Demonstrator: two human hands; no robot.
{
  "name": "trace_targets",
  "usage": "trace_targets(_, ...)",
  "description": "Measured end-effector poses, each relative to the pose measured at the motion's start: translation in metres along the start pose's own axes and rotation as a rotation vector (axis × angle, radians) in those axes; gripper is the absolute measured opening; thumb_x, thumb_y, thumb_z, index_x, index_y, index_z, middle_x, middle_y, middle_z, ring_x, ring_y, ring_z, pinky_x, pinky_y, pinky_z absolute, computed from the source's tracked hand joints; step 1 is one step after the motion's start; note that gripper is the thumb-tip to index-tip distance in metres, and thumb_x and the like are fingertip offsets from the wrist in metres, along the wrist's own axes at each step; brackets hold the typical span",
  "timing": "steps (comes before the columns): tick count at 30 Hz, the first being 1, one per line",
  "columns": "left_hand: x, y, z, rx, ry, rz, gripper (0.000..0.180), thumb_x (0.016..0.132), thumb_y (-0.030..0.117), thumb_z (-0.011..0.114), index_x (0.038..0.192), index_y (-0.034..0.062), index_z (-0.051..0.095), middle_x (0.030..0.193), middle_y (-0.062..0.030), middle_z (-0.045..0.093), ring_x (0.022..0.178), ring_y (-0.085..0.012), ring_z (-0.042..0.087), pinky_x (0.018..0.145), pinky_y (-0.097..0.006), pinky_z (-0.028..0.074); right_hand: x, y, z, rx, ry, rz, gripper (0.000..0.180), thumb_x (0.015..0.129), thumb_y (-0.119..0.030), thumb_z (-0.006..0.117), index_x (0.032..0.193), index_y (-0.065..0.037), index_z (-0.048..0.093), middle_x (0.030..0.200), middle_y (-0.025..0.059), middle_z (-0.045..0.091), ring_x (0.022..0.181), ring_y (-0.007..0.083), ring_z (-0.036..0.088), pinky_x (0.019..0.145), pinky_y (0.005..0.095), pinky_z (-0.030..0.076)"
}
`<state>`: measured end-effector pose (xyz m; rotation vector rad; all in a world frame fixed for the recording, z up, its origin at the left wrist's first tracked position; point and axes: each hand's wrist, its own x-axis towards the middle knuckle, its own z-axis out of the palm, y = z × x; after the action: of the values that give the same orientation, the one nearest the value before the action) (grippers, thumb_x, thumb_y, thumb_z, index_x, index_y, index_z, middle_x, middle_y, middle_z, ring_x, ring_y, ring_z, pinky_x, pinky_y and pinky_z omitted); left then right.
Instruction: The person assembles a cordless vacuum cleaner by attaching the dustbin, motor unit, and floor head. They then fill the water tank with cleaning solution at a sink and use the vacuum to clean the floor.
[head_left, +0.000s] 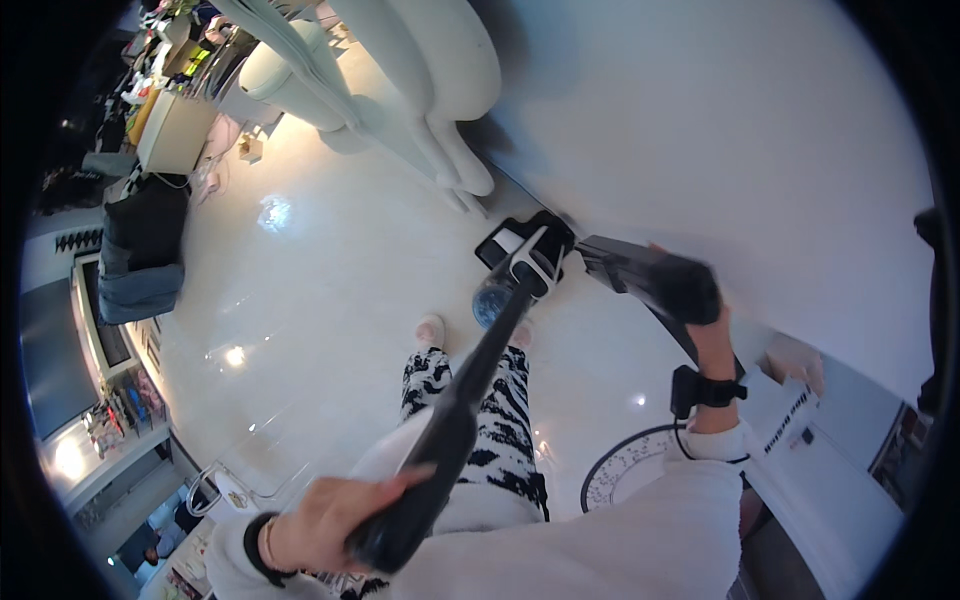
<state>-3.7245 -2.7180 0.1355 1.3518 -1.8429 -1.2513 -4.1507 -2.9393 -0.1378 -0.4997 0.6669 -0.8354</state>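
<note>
A: Down on the glossy white floor (330,290), in the head view, what is in hand?

B: A stick vacuum cleaner (520,275). Its head sits on the floor close to the white wall (760,130), just ahead of the person's slippered feet, and its dark tube runs back toward the camera.

A: And the hands?

B: The left hand (325,520) is clamped round the vacuum's handle at the near end. The right hand (690,290) is closed on a separate dark part (625,265), held out near the vacuum's body; it is blurred, so I cannot tell what kind of piece it is.

A: Which step would you say this is?

B: I'd judge a part is being taken off or fitted at the vacuum's body. The next move calls for holding the handle steady and lining the dark part up squarely with the body
</note>
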Motion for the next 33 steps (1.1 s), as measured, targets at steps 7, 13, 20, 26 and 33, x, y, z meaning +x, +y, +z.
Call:
trace_targets(7, 0.003, 0.011, 0.007, -0.044, 0.113, -0.032, 0.058, 0.083, -0.007, 0.064, 0.136, -0.005, 0.04, 0.128, -0.0262, 0.058, 0.108, -0.0321, 0.066, 0.092, -0.034, 0.05, -0.112, -0.106, 0.084, 0.257, -0.092, -0.216, 0.06, 0.098, -0.05, 0.038, 0.137, -0.005, 0.05, 0.14, 0.017, 0.05, 0.13, 0.0346, 0.046, 0.112, 0.0492, 0.034)
trace_targets(13, -0.002, 0.018, 0.017, -0.056, 0.112, -0.065, 0.061, 0.086, -0.001, 0.064, 0.141, 0.0016, 0.037, 0.129, -0.0214, 0.059, 0.098, -0.0303, 0.068, 0.084, -0.032, 0.051, -0.189, -0.147, 0.192, -0.271, -0.016, -0.391, 0.069, 0.097, -0.056, 0.038, 0.142, -0.005, 0.043, 0.145, 0.0228, 0.043, 0.136, 0.04, 0.039, 0.113, 0.049, 0.033)
trace_targets(20, -0.011, 0.041, -0.003, 0.092, 0.147, 0.175, 0.107, 0.073, 0.029, 0.085, 0.153, 0.004, 0.019, 0.121, -0.0172, 0.051, 0.112, -0.0312, 0.052, 0.098, -0.04, 0.043, -0.296, -0.17, 0.334, -0.188, -0.305, -0.513, 0.07, 0.099, -0.053, 0.04, 0.145, 0.0, 0.037, 0.15, 0.0275, 0.033, 0.141, 0.0453, 0.027, 0.113, 0.0588, 0.027)
trace_targets(26, -0.112, 0.051, -0.065, 0.444, 0.598, 0.514, 0.109, 0.072, 0.036, 0.084, 0.152, 0.0003, 0.019, 0.147, -0.0204, 0.037, 0.131, -0.0388, 0.039, 0.106, -0.046, 0.038, -0.333, -0.129, 0.457, -0.101, -0.547, -0.471, 0.072, 0.093, -0.052, 0.05, 0.146, -0.004, 0.039, 0.154, 0.0261, 0.025, 0.143, 0.0471, 0.022, 0.111, 0.0694, 0.021)
trace_targets(33, -0.282, 0.025, -0.209, 0.627, 0.94, 0.571, 0.11, 0.067, 0.035, 0.085, 0.153, 0.0064, 0.023, 0.143, -0.0182, 0.04, 0.134, -0.0382, 0.035, 0.109, -0.049, 0.033, -0.255, 0.005, 0.716, -0.352, -0.773, -0.359, 0.058, 0.098, -0.041, 0.039, 0.144, -0.006, 0.042, 0.154, 0.02, 0.031, 0.141, 0.0456, 0.028, 0.109, 0.0712, 0.021)
